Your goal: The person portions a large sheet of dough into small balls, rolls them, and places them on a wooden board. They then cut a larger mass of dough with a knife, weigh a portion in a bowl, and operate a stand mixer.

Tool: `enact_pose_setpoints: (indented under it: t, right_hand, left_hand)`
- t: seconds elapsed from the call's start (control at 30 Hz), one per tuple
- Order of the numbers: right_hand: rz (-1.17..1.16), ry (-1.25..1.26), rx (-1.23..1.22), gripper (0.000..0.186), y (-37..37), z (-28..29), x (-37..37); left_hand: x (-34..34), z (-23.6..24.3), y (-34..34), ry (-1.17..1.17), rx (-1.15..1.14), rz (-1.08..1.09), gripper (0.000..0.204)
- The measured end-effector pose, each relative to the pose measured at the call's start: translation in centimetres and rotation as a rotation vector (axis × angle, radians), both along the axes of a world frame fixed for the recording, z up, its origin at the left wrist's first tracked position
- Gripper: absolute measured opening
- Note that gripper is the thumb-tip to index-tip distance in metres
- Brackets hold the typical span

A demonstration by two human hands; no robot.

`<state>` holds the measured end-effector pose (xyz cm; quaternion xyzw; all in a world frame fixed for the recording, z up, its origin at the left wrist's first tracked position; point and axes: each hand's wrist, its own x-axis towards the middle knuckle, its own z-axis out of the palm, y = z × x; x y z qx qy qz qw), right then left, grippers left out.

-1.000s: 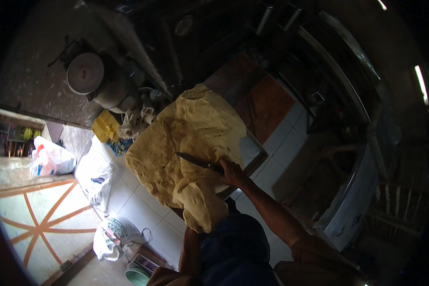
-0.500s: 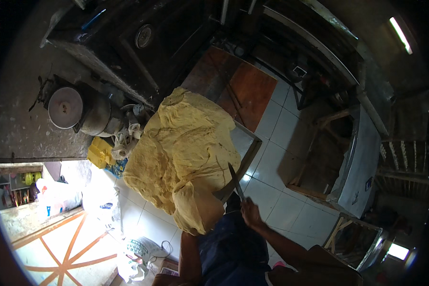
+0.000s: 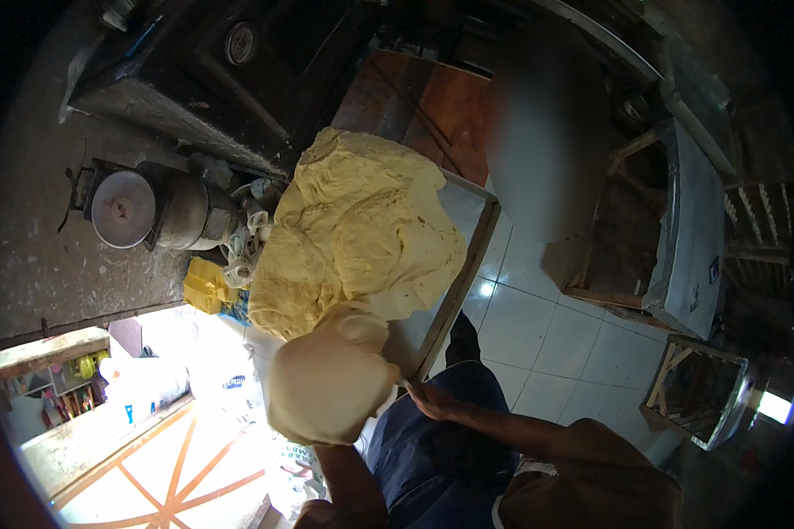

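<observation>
A large, folded mass of yellow dough (image 3: 362, 225) covers most of a metal-topped table (image 3: 459, 207). At its near end, a paler, smoother piece of dough (image 3: 331, 379) bulges out over the front of the table. My left forearm (image 3: 348, 476) runs up under this piece, which rests on and hides my left hand and its fingers. My right hand (image 3: 428, 401) is at the table's near corner, beside the right edge of the pale piece. Its fingers point towards the dough, and I cannot make out a knife in it.
Left of the dough stand a burner-like metal device with a round pan (image 3: 123, 209) and a yellow package (image 3: 207, 285). A dark oven-like box (image 3: 238, 97) stands behind. Wooden-framed cabinets (image 3: 692, 229) stand on the tiled floor at right. A blurred shape (image 3: 547, 132) hides part of the back.
The near piece of dough has been drawn left and now spreads rounder over my left hand. My right hand has moved left and nearer to it; the knife seen before no longer shows.
</observation>
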<state>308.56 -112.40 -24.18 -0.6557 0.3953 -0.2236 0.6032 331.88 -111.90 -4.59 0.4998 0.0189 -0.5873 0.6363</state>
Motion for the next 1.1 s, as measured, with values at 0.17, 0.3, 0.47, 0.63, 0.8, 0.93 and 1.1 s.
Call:
enact_pose_setpoints:
  t: [0.17,0.3,0.47,0.63,0.8,0.93,1.1]
  right_hand:
    - [-0.103,0.132,0.241,0.023,-4.5,-0.7,-0.1]
    - [-0.011,0.286,0.183,0.031,-6.4,1.1,9.0]
    - [0.698,0.293,0.19,0.041,6.2,5.0,7.1]
    - [0.358,0.445,-0.517,0.04,-11.7,10.8,6.4]
    - [0.2,-0.821,0.166,0.087,-19.5,24.8,11.9]
    - [0.491,-0.923,0.467,0.087,-18.0,27.9,16.0]
    - [0.805,-0.809,0.884,0.082,-3.7,27.2,13.6]
  left_hand:
    - [4.1,6.9,-0.9,-0.433,0.026,-0.15,0.038]
    - [5.2,11.6,-3.2,-0.737,0.016,-0.29,0.037]
    - [5.8,16.3,-5.4,-1.032,-0.016,-0.416,0.035]
    - [5.1,24.6,-5.5,-1.295,0.024,-0.605,0.034]
    - [-0.3,34.6,-2.6,-1.482,0.222,-0.873,0.033]
    - [-4.7,37.7,-1.2,-1.544,0.411,-1.063,0.032]
    - [-9.5,38.0,6.1,-1.739,0.372,-0.559,0.035]
